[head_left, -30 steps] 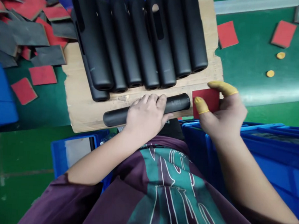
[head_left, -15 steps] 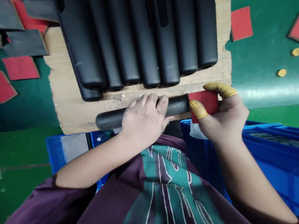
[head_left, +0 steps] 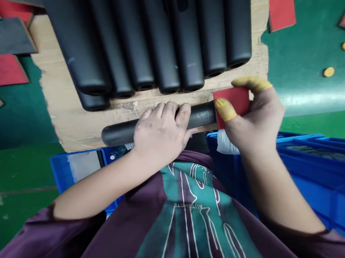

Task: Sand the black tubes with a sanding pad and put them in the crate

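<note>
My left hand (head_left: 162, 128) is wrapped over the middle of a black tube-shaped casing (head_left: 118, 133), which lies sideways near the front edge of a cardboard sheet (head_left: 71, 129). Between thumb and fingers my right hand (head_left: 254, 114) pinches a red sanding pad (head_left: 239, 99), pressed against the casing's right end. That end is hidden behind the pad. Yellow finger cots cover the thumb and a fingertip of the right hand. Beyond my hands, several similar black casings (head_left: 190, 56) lie side by side on the cardboard, their rounded ends towards me.
Red and grey pads (head_left: 8, 70) lie scattered at the left on the green table (head_left: 296, 85). Another red pad (head_left: 282, 13) and two yellow finger cots (head_left: 328, 71) lie at the right. Blue crates (head_left: 312, 167) stand below the table edge on both sides.
The view has shifted slightly, so most things on the table sit a little higher and further left. Both hands keep their grips, with the red pad still at the casing's right end.
</note>
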`<state>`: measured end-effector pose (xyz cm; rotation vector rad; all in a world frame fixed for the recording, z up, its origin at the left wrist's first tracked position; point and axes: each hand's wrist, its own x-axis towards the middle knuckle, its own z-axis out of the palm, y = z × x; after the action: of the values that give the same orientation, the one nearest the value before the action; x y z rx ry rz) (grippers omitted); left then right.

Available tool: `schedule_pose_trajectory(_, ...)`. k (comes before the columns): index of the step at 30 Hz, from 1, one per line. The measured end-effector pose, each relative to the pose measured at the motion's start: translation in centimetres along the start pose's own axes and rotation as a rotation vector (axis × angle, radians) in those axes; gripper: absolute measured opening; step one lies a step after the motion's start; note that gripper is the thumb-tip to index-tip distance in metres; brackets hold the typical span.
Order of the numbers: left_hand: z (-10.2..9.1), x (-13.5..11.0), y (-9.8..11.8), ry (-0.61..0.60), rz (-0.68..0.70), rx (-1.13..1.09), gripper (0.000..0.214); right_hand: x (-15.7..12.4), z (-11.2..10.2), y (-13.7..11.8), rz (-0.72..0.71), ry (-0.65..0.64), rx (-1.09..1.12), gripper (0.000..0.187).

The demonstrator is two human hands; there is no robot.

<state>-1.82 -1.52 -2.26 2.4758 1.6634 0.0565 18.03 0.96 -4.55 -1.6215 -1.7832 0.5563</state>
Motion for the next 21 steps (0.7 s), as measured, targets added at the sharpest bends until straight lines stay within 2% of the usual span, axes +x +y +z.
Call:
schedule_pose_trajectory(7, 0.1, 0.0, 0.1, 0.042, 0.013, 0.007, 0.049, 0.2, 0.4, -0.1, -0.033, 0.062, 0.101, 0.032)
schedule_pose_trajectory(12, 0.1, -0.1, 0.1, 0.032, 0.036, 0.030, 0.049, -0.2, 0.5, 0.2, -0.016, 0.070, 0.085, 0.039)
schedule_pose_trajectory(16, 0.0, -0.1, 0.1, 0.037, 0.033, 0.041, 0.049, -0.2, 0.6, 0.4, -0.017, 0.062, 0.054, 0.037)
schedule_pose_trajectory(21, 0.0, 0.0, 0.1, 0.016, 0.037, 0.039, 0.048, -1.5, 0.8, 0.6, 0.050, 0.094, 0.134, 0.041)
